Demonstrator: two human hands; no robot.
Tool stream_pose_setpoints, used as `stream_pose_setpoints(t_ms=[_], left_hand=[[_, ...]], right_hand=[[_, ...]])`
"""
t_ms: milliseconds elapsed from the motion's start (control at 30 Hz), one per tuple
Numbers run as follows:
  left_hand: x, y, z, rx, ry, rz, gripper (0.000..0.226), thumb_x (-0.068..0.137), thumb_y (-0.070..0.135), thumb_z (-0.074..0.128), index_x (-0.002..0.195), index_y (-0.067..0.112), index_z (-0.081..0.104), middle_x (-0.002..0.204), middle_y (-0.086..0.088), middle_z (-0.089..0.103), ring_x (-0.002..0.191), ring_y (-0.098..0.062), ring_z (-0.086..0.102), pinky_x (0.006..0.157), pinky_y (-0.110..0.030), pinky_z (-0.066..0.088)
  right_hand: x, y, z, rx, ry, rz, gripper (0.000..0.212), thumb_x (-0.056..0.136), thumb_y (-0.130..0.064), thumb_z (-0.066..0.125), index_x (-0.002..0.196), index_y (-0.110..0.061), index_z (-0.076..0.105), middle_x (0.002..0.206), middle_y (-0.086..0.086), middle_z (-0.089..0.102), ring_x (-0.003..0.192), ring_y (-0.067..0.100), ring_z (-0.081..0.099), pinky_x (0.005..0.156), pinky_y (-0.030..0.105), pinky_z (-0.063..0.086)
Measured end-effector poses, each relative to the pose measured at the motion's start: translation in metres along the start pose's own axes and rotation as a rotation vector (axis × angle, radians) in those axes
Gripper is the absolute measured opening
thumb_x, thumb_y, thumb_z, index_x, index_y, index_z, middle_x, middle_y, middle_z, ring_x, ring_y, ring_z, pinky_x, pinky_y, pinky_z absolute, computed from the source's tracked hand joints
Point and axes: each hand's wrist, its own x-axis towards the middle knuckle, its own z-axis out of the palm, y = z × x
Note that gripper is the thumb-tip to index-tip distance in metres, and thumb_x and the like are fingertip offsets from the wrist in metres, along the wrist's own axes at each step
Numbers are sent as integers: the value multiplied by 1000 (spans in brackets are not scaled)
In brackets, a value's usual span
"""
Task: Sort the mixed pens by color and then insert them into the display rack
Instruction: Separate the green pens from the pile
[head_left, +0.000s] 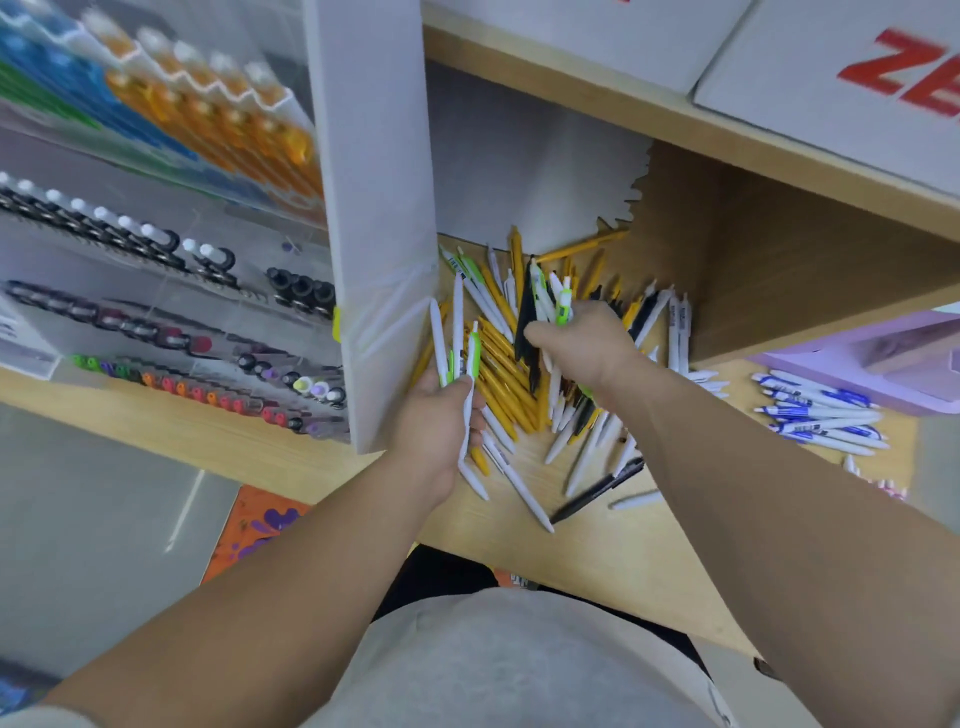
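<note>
Your pale grey shirt (519, 665) fills the bottom of the view, and both bare forearms reach up from it over the front edge of the wooden shelf (597, 561). Left of that edge, lower down, an orange patterned sheet (254, 525) shows on the floor.

Your left hand (434, 421) is closed round the green-clipped bundle (457, 338), several white pens held together with their ends pointing away from you, close against the white side panel (374, 208). Your right hand (582, 343) sits further in, back toward the camera, fingers curled round the green-tipped pens (563, 304), which stick out above the knuckles; how many it holds you cannot tell from here.

Under and between both hands lies the mixed pile (509, 374) of yellow, white and black pens, crossing one another on the shelf board. A lone black pen (597, 491) lies at the near edge of the pile. Well to the right, apart from the pile, the blue-and-white pens (821, 415) lie side by side in their own group, just in front of a purple box (883, 353).

To the left, beyond the panel, stands the display rack (171, 291), its clear tiers already carrying rows of markers and pens: black, red and purple ones low down, orange and blue ones higher. Farthest off, on the board above, sit white boxes (857, 62) with red lettering.
</note>
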Motion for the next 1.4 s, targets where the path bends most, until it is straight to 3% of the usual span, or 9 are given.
stream_pose_setpoints(t_ms=[100,200,367,533,633,700,800,1000,1400], left_hand=[[1,3,3,81,70,37,12,103,14,47,105,11,58,67,-1,51,51,-13,42,46,-26,39],[-1,-7,-10,287,155,160,14,102,17,47,97,20,59,71,-1,51,57,-14,45,58,-29,40],[-8,-34,-29,326,187,184,28,99,21,45,91,45,59,78,-2,52,69,-21,49,65,-39,43],[-9,-36,-28,294,197,185,29,99,20,44,95,46,58,78,-5,51,68,-22,49,65,-41,44],[-9,-33,-25,253,197,182,26,100,15,46,97,37,60,76,-5,51,63,-18,47,63,-38,42],[-9,-31,-22,217,196,167,24,101,14,46,97,32,61,78,-5,53,62,-16,47,63,-36,43],[-11,-27,-22,210,197,151,23,101,14,46,95,29,62,80,-5,55,63,-16,47,63,-35,43],[-11,-26,-25,242,186,131,28,98,12,46,88,34,61,84,-8,58,66,-18,48,63,-35,41],[-10,-21,-23,244,187,130,22,101,14,47,98,30,61,82,-7,53,66,-16,48,63,-33,43]], right_hand=[[27,-10,6,-131,-1,-66,19,80,-24,69,75,-9,58,62,4,56,55,21,49,55,30,39],[48,-18,16,-295,-27,-115,24,78,-32,73,85,-11,64,78,7,68,69,23,65,62,33,53],[64,-19,24,-439,1,-126,27,81,-39,73,76,-18,55,80,4,64,71,19,60,52,26,40],[72,-13,21,-474,18,-113,42,78,-42,76,96,-8,60,94,8,62,86,24,62,66,32,50],[72,-14,26,-304,37,-155,37,78,-36,77,98,-7,66,86,8,66,83,27,66,74,41,58],[71,-17,30,-260,-1,-158,34,78,-34,78,96,-7,66,78,4,62,78,24,65,71,38,55],[71,-23,36,-358,-42,-142,33,76,-38,80,87,-10,65,76,3,63,71,20,63,61,30,49],[77,-28,37,-413,48,-139,37,75,-45,80,82,-13,61,76,1,61,71,18,61,60,30,50],[70,-49,50,-715,-118,-90,49,72,-54,79,84,-13,56,85,4,62,81,22,63,67,31,55]])
